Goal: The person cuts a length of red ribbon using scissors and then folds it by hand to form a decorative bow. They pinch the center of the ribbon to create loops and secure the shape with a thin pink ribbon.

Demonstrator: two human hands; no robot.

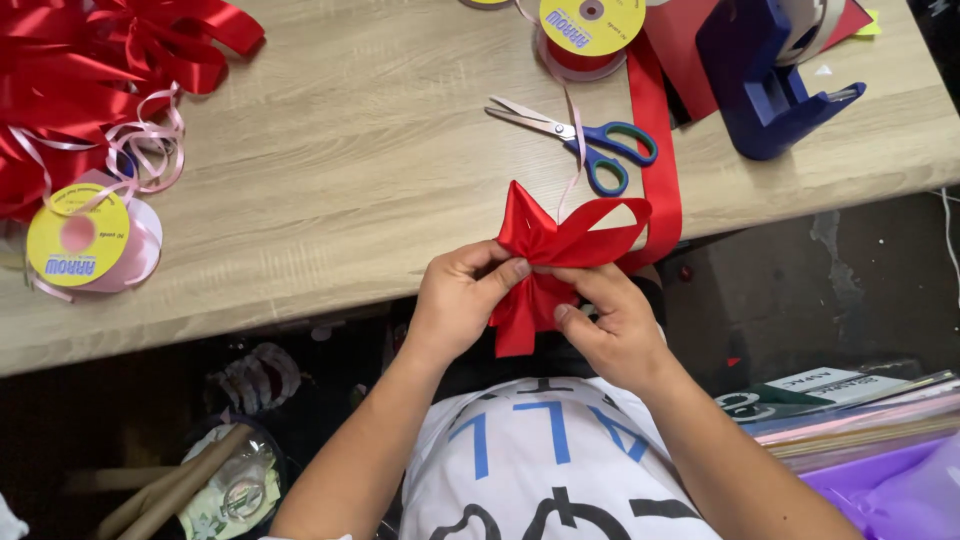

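A red ribbon bow (552,240) with pointed loops is pinched at its middle between both my hands, just off the near edge of the wooden table (330,170). My left hand (458,298) grips the bow's centre from the left, thumb on top. My right hand (612,322) holds it from below and the right. A wide red ribbon strip (655,130) runs from the bow up across the table to a red spool with a yellow label (590,30).
Blue-handled scissors (590,140) lie just beyond the bow. A blue tape dispenser (770,80) stands at the back right. At left are a pink ribbon spool (85,240) and a pile of red bows (80,70). Purple sheets (880,460) lie low right.
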